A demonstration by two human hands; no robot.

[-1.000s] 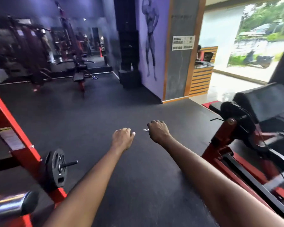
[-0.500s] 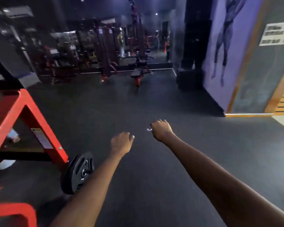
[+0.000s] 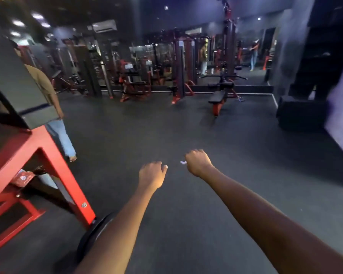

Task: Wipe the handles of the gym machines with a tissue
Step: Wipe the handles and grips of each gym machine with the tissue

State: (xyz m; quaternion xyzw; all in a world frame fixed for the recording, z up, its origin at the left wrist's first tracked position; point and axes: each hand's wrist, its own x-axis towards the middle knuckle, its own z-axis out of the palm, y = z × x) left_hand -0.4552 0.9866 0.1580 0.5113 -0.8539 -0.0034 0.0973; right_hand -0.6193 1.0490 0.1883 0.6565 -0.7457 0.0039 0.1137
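White paper tissue (image 3: 183, 162) pokes from my right hand (image 3: 198, 162); matt grainy rubber floor (image 3: 186, 125); left, glossy red painted-metal machine frame (image 3: 48, 155).

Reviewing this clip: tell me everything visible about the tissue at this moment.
Only a small white scrap of the crumpled paper tissue shows, poking out on the thumb side of the right hand, whose fingers are curled round the rest and hide it. It is held in the air above the dark rubber gym floor, close to but apart from the empty left hand. It touches no machine handle.
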